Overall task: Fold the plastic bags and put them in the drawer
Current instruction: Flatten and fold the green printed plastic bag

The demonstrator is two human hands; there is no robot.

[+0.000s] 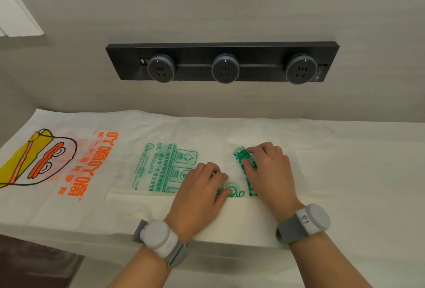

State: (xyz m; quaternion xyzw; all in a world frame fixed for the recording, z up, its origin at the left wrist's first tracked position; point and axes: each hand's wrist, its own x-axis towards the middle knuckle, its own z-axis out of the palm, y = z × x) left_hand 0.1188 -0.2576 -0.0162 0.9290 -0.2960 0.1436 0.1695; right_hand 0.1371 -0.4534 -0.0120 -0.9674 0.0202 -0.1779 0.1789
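Note:
A translucent white plastic bag with green print (161,168) lies flat on the white counter (358,172), its near edge folded over into a long strip. My left hand (202,193) presses flat on the fold near the bag's middle. Just to its right, my right hand (269,170) rests palm down on the green lettering, fingers spread. Under that bag and stretching left lies a larger white bag with an orange and yellow cartoon print (46,161). No drawer is in view.
A dark wall-mounted power strip (223,63) with three round sockets hangs above the counter. The counter's front edge runs just under my wrists, with dark floor (30,262) at lower left. Both wrists wear white and grey bands.

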